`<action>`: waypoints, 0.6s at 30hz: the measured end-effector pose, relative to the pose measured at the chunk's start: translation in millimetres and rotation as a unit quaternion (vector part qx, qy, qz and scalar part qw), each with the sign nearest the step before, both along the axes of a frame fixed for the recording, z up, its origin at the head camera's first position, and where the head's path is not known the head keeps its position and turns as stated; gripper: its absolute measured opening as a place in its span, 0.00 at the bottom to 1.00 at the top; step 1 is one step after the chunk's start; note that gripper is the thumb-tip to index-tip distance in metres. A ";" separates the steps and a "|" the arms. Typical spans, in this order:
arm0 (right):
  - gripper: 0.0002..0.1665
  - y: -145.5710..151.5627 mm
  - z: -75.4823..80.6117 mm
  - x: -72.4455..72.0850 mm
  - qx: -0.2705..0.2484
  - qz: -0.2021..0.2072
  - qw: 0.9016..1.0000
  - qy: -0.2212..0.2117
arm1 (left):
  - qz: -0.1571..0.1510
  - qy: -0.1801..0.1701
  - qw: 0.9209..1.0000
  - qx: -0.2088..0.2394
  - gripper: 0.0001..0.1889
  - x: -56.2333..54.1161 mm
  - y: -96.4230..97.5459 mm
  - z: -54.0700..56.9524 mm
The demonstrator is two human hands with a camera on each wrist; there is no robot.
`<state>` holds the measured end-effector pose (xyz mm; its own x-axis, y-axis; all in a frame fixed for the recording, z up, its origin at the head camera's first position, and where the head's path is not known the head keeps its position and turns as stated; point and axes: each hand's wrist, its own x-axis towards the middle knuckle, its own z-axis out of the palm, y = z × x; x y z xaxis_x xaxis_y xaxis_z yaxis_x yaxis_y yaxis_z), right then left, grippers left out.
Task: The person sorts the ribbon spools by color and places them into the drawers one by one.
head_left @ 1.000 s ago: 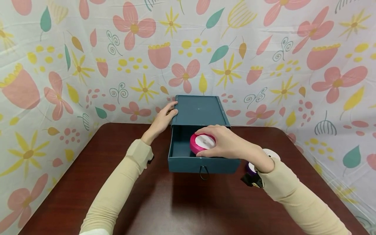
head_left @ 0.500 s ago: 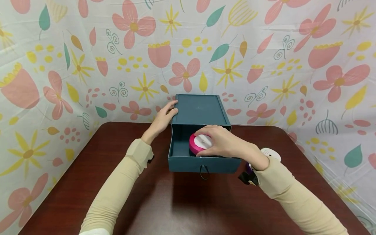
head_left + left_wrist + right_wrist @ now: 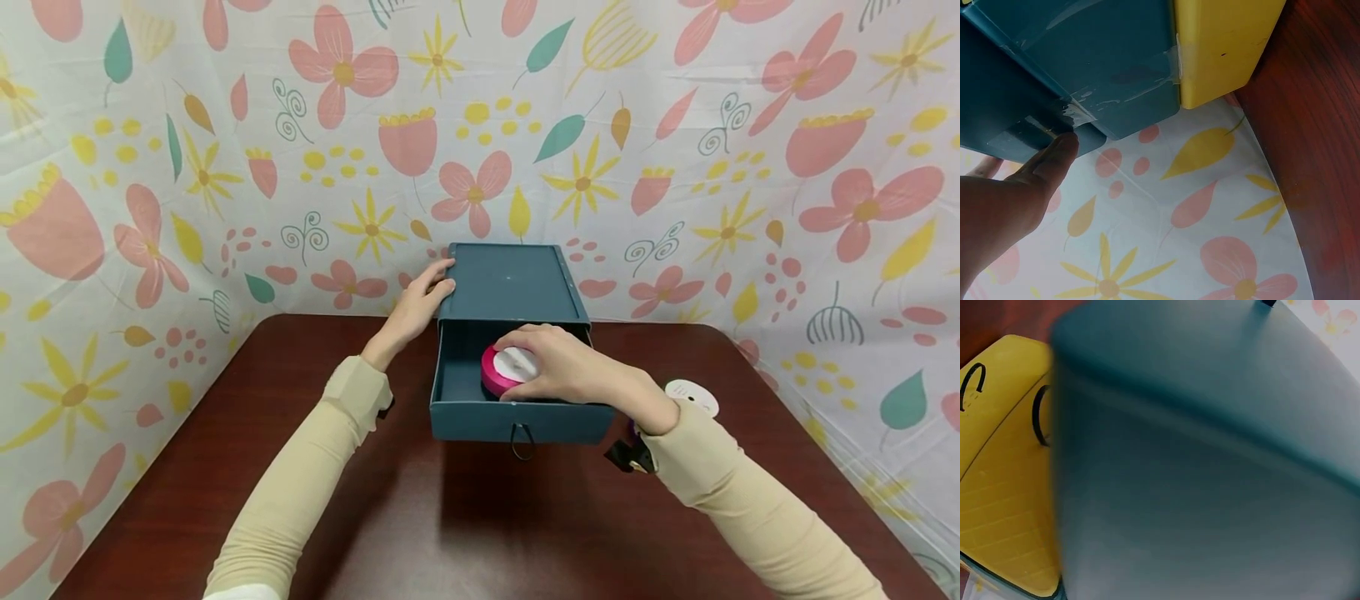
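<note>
Okay, we've got the right hand [image 3: 558, 362] gripping the pink ribbon spool [image 3: 492, 379] inside the pulled-out drawer [image 3: 472, 422] of the teal box [image 3: 510, 279]; thumb is on the near side, just behind the drawer's front lip, fingers over the far side. We read that rim grip as the sensible one: it spans the spool from above and leaves part of the white face uncovered. Left hand [image 3: 416, 308] isn't grasping anything; its fingers lie relaxed along the box's left edge, probably to steady the box while the other hand works at the overhanging drawer. From the left wrist we see a yellow unit [image 3: 1219, 56] between the teal box and the worktop [image 3: 1322, 150], so the drawer sits raised, which would be another reason to brace. Drawer is out far enough for us to reach in from above; black pull loop [image 3: 522, 442] hangs off its front. Spool looks round and flat, glossy hot-pink band wound around it, white disc face turned up toward us and somewhat tilted. We can't tell whether its underside touches the drawer floor. Another white disc [image 3: 692, 396] sits right of the box, a bit of purple [image 3: 632, 427] near it, mostly hidden by the wrist.
</note>
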<state>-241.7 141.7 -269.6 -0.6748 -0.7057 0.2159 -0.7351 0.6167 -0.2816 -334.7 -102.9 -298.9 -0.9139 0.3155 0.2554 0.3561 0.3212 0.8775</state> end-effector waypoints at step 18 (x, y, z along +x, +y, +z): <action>0.15 19.2 22.1 51.4 -0.197 0.065 0.978 0.009 | 0.009 0.023 1.000 0.004 0.27 -11.5 -1.2 -13.0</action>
<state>-190.3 160.9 -247.6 -0.5781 -0.6451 0.4996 -0.8074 0.3639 -0.4644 -346.2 -104.1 -311.9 -0.9064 0.2976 0.2999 0.3908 0.3209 0.8627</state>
